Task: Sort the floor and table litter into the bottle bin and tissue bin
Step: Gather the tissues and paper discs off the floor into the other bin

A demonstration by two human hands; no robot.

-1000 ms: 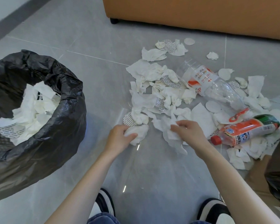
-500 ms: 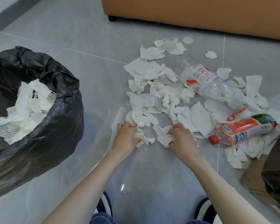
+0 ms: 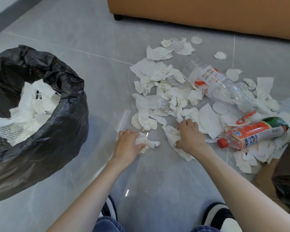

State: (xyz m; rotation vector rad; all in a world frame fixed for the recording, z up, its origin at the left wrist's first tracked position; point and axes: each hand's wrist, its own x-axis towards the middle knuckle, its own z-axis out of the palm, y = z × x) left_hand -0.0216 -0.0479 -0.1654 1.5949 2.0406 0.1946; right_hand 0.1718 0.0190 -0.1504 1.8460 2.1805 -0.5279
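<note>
Work is done at the near edge of the tissue pile [image 3: 157,97] on the floor [image 3: 90,47]. Left hand [image 3: 127,144] is curled round a crumpled tissue [image 3: 146,142], fingers clamped on it, thumb tucked under. Right hand [image 3: 189,136] is bunched on a larger tissue wad [image 3: 172,137], fingers clamped, with loose sheet trailing back beside the wrist. Two wads are gathered at once, presumably so a trip is saved. The black-bagged tissue bin [image 3: 70,101] is set just left of the left arm, part-filled with tissue, so the drop is kept short. Clear bottle [image 3: 224,87] and orange-label bottle [image 3: 254,133] are left on their sides among the paper at right, untouched, likely deferred until the tissue is cleared. A dark bag [image 3: 286,173] is clipped by the right edge; whether it is the bottle bin cannot be told.
</note>
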